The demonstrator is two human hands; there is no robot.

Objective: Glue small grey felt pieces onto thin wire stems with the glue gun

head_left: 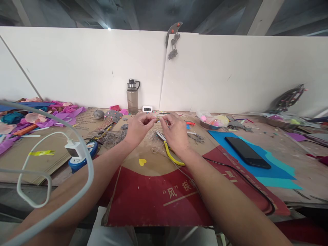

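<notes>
My left hand point(140, 127) and my right hand point(175, 132) meet over the cardboard point(151, 164), fingertips pinched close together. A tiny dark yellowish piece shows between the two sets of fingertips; it is too small to name. Beneath my right hand lie yellow-handled pliers point(171, 155), their jaws pointing up and left. A yellow paper heart point(142, 162) rests on the cardboard nearer to me. To the left of my left hand is a tangle of grey string point(111, 137).
A water bottle point(132, 97) and a small digital display point(147, 109) stand by the white partition. A phone point(247, 152) lies on blue sheets at right. A white cable point(89, 164) with a charger crosses the left foreground near a blue tape measure point(77, 164).
</notes>
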